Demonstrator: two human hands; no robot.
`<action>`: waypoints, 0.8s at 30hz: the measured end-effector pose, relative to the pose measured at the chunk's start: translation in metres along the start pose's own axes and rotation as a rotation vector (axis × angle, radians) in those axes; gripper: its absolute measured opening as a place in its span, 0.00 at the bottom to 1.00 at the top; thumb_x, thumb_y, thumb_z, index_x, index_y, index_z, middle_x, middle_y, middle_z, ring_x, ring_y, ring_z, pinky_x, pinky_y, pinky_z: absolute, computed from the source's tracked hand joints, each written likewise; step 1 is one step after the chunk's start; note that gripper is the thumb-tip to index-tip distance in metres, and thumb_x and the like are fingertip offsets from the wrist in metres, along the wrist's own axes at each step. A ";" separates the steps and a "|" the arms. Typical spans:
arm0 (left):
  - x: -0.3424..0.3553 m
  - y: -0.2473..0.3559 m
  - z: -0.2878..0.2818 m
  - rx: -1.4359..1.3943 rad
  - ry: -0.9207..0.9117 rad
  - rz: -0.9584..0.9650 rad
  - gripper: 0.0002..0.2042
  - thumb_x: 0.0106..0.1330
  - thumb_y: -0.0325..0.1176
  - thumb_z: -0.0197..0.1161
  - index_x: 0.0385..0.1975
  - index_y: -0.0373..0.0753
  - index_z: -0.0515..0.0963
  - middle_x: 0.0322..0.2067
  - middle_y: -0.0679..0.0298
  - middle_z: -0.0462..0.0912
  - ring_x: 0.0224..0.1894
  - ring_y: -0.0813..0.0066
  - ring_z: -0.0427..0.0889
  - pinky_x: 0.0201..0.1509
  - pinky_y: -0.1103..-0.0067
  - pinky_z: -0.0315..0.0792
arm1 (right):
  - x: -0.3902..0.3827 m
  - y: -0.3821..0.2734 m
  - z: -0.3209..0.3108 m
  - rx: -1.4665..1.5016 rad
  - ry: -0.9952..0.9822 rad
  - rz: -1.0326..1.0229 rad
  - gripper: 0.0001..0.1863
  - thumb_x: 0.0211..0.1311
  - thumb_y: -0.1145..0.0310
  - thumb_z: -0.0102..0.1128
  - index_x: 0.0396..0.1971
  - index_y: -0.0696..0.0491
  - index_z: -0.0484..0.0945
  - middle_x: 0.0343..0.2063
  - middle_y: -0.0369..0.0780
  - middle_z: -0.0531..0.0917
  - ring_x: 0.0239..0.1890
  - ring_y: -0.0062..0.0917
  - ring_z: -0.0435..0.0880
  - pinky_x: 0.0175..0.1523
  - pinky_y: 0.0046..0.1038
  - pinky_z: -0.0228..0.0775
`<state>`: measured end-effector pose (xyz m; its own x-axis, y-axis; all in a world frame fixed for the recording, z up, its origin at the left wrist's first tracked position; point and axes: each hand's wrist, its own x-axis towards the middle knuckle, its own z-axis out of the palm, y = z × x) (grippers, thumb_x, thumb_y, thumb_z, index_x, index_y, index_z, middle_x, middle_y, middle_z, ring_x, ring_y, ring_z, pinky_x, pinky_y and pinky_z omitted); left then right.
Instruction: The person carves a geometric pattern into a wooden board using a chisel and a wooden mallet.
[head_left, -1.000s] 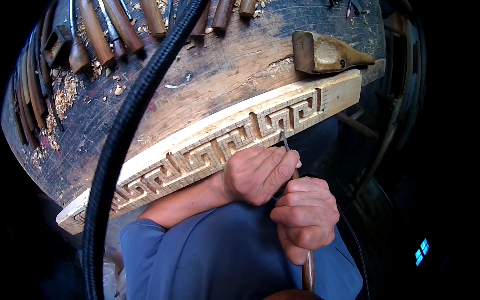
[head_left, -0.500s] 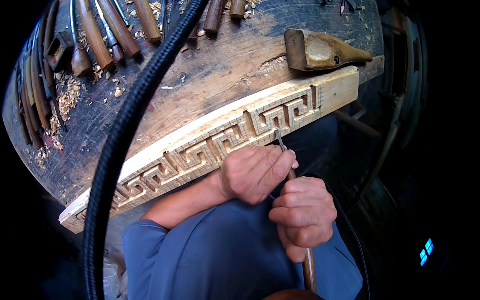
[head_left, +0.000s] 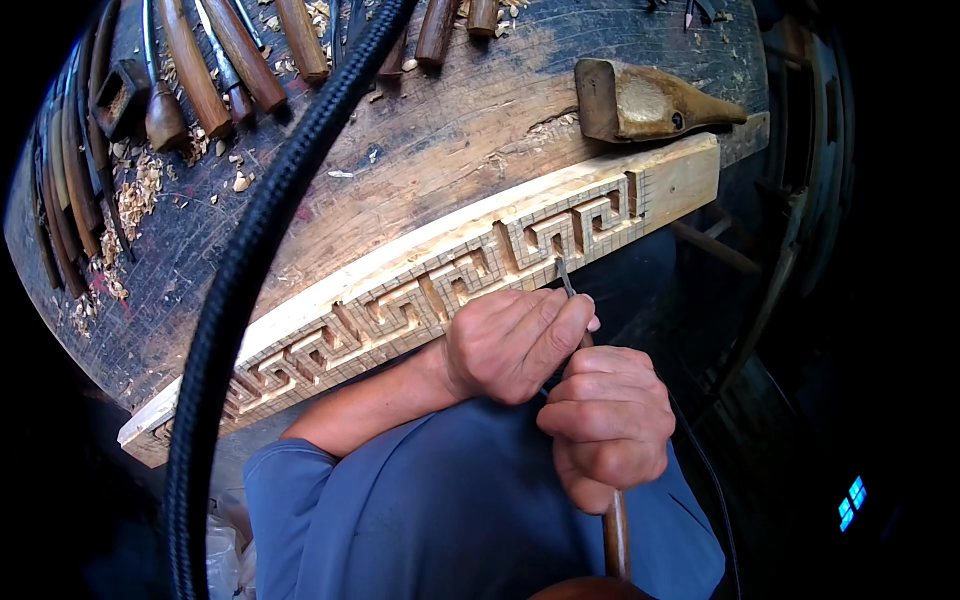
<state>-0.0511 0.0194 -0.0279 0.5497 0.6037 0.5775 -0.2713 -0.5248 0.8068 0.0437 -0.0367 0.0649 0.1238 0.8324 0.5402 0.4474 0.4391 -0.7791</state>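
Observation:
A long pale wooden strip [head_left: 420, 275] with a carved key-pattern border lies along the near edge of a dark workbench [head_left: 420, 150]. My left hand [head_left: 515, 340] rests against the strip's near side, fingers pinching the metal shaft of a carving chisel [head_left: 566, 277] whose tip meets the carved band. My right hand [head_left: 607, 420] is wrapped around the chisel's wooden handle [head_left: 616, 530], just below the left hand. Blue sleeves cover both arms.
A wooden mallet [head_left: 650, 100] lies on the bench behind the strip's right end. Several wooden-handled chisels [head_left: 190, 70] lie in a row along the back left, with wood chips [head_left: 135, 190] among them. A thick black braided cable [head_left: 250, 270] hangs across the left.
Both hands keep their grip on the chisel at the same spot on the strip. The view has shifted slightly; the strip and bench sit a little higher in the picture.

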 end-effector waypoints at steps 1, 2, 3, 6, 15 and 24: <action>0.000 0.000 -0.001 -0.013 -0.012 -0.019 0.11 0.67 0.23 0.75 0.46 0.25 0.86 0.30 0.59 0.87 0.30 0.67 0.92 0.33 0.76 0.86 | 0.002 0.000 0.000 -0.006 -0.015 0.010 0.34 0.91 0.51 0.54 0.18 0.54 0.67 0.16 0.41 0.80 0.11 0.19 0.70 0.15 0.23 0.53; 0.001 0.001 -0.003 -0.026 -0.023 -0.038 0.11 0.67 0.24 0.75 0.46 0.25 0.86 0.29 0.59 0.87 0.30 0.68 0.92 0.33 0.76 0.86 | 0.002 0.000 0.002 -0.009 0.010 0.015 0.34 0.92 0.52 0.54 0.18 0.54 0.67 0.16 0.41 0.80 0.11 0.19 0.70 0.15 0.23 0.53; 0.003 0.001 -0.005 -0.038 -0.036 -0.055 0.11 0.67 0.24 0.74 0.46 0.25 0.86 0.29 0.60 0.87 0.30 0.68 0.92 0.32 0.77 0.86 | 0.003 0.001 0.005 -0.012 0.037 0.018 0.34 0.92 0.53 0.54 0.18 0.54 0.67 0.15 0.41 0.79 0.10 0.19 0.69 0.15 0.23 0.52; 0.001 0.003 -0.004 -0.048 -0.038 -0.091 0.14 0.66 0.25 0.73 0.50 0.28 0.86 0.33 0.64 0.93 0.34 0.67 0.96 0.34 0.76 0.87 | 0.006 0.000 0.007 -0.024 0.069 0.057 0.34 0.92 0.54 0.52 0.17 0.53 0.64 0.14 0.41 0.78 0.09 0.19 0.67 0.15 0.24 0.51; 0.010 0.004 0.000 0.109 -0.064 -0.141 0.13 0.68 0.27 0.74 0.48 0.27 0.87 0.27 0.62 0.88 0.23 0.73 0.88 0.24 0.78 0.76 | 0.013 0.022 -0.014 0.168 0.132 0.094 0.27 0.89 0.65 0.49 0.20 0.50 0.59 0.12 0.39 0.74 0.07 0.17 0.63 0.13 0.23 0.51; 0.007 -0.002 -0.001 0.029 0.039 0.091 0.16 0.68 0.21 0.71 0.55 0.26 0.87 0.32 0.57 0.93 0.30 0.69 0.94 0.28 0.78 0.82 | 0.011 -0.017 -0.012 0.163 0.240 -0.016 0.32 0.91 0.47 0.53 0.23 0.51 0.65 0.15 0.41 0.82 0.08 0.21 0.73 0.13 0.24 0.57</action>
<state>-0.0471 0.0252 -0.0257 0.4928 0.5752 0.6529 -0.2955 -0.5951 0.7473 0.0482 -0.0387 0.0882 0.3327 0.7299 0.5972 0.3050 0.5160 -0.8005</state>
